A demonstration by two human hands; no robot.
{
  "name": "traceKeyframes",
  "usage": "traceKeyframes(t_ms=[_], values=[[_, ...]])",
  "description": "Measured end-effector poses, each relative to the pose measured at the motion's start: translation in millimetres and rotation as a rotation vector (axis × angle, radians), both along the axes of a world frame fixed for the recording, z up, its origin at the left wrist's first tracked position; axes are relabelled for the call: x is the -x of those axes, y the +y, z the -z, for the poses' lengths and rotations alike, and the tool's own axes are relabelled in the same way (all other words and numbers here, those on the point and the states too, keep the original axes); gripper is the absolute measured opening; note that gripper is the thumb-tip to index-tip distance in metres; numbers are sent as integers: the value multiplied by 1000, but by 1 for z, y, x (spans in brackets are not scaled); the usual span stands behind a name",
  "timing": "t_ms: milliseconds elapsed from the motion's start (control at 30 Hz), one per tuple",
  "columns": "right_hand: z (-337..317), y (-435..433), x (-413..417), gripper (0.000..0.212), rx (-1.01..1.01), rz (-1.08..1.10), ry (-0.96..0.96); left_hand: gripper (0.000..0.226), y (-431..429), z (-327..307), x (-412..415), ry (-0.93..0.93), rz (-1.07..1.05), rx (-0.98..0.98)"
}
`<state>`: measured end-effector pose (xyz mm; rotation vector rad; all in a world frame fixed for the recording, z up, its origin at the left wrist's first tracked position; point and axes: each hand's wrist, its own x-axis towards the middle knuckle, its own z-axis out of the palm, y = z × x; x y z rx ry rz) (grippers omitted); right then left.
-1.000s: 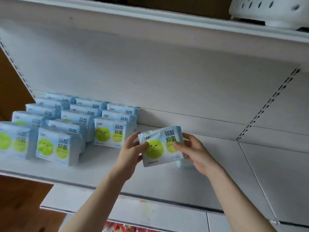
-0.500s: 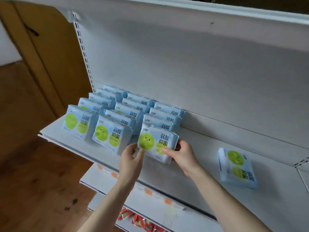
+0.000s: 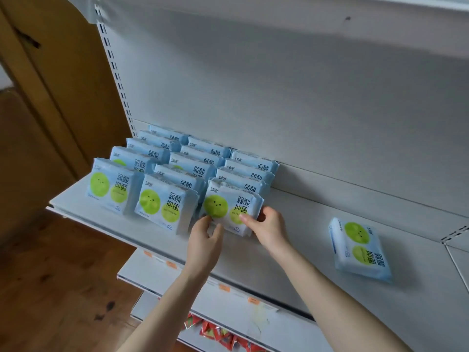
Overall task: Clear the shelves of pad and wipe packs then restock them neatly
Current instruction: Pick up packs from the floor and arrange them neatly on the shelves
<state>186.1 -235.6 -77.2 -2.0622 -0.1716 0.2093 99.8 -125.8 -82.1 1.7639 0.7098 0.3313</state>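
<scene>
Three rows of light-blue pad packs with green circles stand upright on the white shelf [image 3: 291, 252], at its left end. The front pack [image 3: 229, 204] of the right row stands on the shelf, pressed against the packs behind it. My left hand [image 3: 205, 240] touches its lower left corner with the fingertips. My right hand [image 3: 269, 224] grips its right edge, thumb on the front. The front packs of the other rows [image 3: 114, 189] [image 3: 165, 204] stand to the left. One more pack [image 3: 359, 247] lies flat on the shelf, far to the right.
A wooden panel [image 3: 50, 80] and wooden floor [image 3: 50, 288] lie to the left of the shelving. Lower shelves [image 3: 228, 301] carry orange price tags, and red packets [image 3: 218, 331] show beneath them. A slotted upright [image 3: 114, 69] runs up the back panel.
The pack I held in the air a second ago now stands at the front of the right row. My view has swung left and down, which brings the flat pack into sight.
</scene>
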Motion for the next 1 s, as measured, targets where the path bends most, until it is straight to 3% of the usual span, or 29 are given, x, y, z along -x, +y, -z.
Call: traceKeyframes(t_ms=[133, 267, 500, 567, 633, 700, 767, 900, 1000], values=[[-2, -9, 2, 18, -46, -47, 31, 33, -12, -3, -2, -32, -14, -83], [-15, -44, 4, 25, -123, -1, 13, 27, -47, -17, -10, -137, 71, -21], [-14, -159, 1, 27, 102, 423, -210, 33, -129, -17, -34, 3, 413, 47], [-9, -191, 0, 24, 153, 514, -151, 38, -150, -15, -41, 90, 487, 131], [-4, -212, 2, 9, 122, 518, -22, 36, -167, -13, -46, 169, 540, 212], [4, -225, 3, 22, 87, 484, 42, 18, -180, -12, -52, 198, 560, 255], [7, -229, 7, 7, -21, 457, 71, 15, -188, -11, -56, 184, 558, 257], [3, -226, 13, 20, -329, 422, 178, 14, -184, -10, -56, 121, 502, 177], [-8, -218, 14, 26, -689, 325, 364, 18, -165, -17, -52, 46, 391, 378]])
